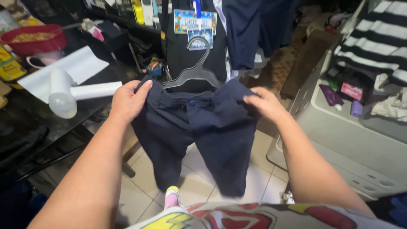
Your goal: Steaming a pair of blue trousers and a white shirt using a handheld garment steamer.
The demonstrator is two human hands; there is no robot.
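I hold up a small pair of dark navy trousers (199, 131) by the waistband, legs hanging down over the tiled floor. My left hand (129, 99) grips the waistband's left corner. My right hand (265, 104) grips the right corner. A blue button sits at the waist's middle. Just behind the waistband hangs a grey plastic hanger (197, 70), with dark clothes behind it.
A black table (38, 123) on the left carries a white handheld steamer (70, 95), white paper and a red bowl (34, 38). A grey washing machine (347, 144) on the right bears small bottles and striped cloth (377, 42). More navy garments (254, 29) hang at the back.
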